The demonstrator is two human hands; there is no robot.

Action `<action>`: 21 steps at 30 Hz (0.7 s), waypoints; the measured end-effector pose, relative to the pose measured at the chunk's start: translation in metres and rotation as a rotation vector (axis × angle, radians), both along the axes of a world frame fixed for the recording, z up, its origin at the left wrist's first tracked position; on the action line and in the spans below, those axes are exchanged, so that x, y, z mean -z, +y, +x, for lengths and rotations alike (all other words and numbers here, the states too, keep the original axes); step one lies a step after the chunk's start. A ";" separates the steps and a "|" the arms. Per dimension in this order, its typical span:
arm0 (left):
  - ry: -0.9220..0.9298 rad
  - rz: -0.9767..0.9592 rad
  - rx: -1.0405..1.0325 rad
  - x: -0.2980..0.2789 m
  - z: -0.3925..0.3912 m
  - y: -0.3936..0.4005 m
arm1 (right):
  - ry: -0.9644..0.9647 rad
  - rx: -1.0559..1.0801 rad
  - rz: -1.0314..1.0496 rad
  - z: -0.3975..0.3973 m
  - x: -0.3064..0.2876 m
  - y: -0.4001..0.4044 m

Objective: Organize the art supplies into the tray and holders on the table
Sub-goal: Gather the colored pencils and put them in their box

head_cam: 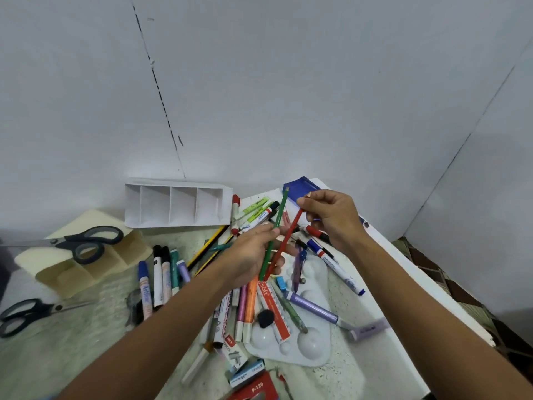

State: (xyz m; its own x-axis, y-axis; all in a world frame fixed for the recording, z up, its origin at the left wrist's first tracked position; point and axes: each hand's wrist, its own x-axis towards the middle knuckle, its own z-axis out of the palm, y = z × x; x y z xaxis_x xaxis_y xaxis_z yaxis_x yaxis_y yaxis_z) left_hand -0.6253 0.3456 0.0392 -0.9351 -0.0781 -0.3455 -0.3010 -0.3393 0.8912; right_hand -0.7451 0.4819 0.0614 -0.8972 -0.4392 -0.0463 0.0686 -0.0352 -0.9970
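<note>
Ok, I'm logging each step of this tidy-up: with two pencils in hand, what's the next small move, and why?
Probably let the right hand release the red pencil into the left hand, whose grip already holds the green pencil. Both pencils cross in that hand, and the white divided holder behind stands empty, so bundling them first seems sensible.

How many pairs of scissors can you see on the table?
2. One pair of scissors lies across the cream holder at the left; the second pair of scissors lies on the table nearer the left edge. More could be buried in the central pile.
</note>
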 end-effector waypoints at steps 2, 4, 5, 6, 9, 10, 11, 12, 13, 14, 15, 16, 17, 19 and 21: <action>-0.016 0.032 -0.033 0.006 0.007 -0.005 | -0.066 -0.037 -0.022 0.005 0.004 -0.012; -0.026 0.023 -0.135 0.009 0.014 -0.015 | -0.193 -0.051 -0.049 0.007 0.009 -0.021; -0.024 -0.037 -0.208 0.011 0.019 -0.022 | -0.227 -0.051 -0.021 0.009 0.013 -0.024; -0.016 -0.145 -0.279 0.014 0.026 -0.030 | -0.184 -0.062 0.057 0.013 0.019 -0.028; -0.009 -0.563 -0.382 0.026 0.049 -0.056 | 0.311 -0.200 0.399 0.037 0.051 -0.033; -0.017 -0.683 -0.375 0.032 0.060 -0.063 | 0.496 -0.285 0.484 0.051 0.062 -0.034; -0.022 -0.790 -0.350 0.038 0.071 -0.069 | 0.663 -0.372 0.564 0.063 0.071 -0.035; -0.031 -0.884 -0.324 0.043 0.081 -0.073 | 0.811 -0.456 0.647 0.073 0.080 -0.037; -0.042 -0.970 -0.302 0.047 0.089 -0.075 | 0.930 -0.520 0.744 0.080 0.088 -0.039; -0.048 -1.054 -0.285 0.051 0.096 -0.075 | 1.013 -0.563 0.840 0.085 0.094 -0.041; -0.049 -1.139 -0.272 0.055 0.101 -0.074 | 1.066 -0.593 0.920 0.087 0.098 -0.044; -0.044 -1.220 -0.258 0.058 0.104 -0.072 | 1.092 -0.608 0.980 0.087 0.101 -0.045; -0.045 -1.288 -0.251 0.060 0.106 -0.070 | 1.100 -0.612 1.018 0.085 0.102 -0.046; -0.048 -1.366 -0.265 0.062 0.109 -0.069 | 1.103 -0.612 1.057 0.079 0.103 -0.046; -0.062 -1.419 -0.290 0.063 0.113 -0.072 | 1.103 -0.608 1.057 0.070 0.103 -0.045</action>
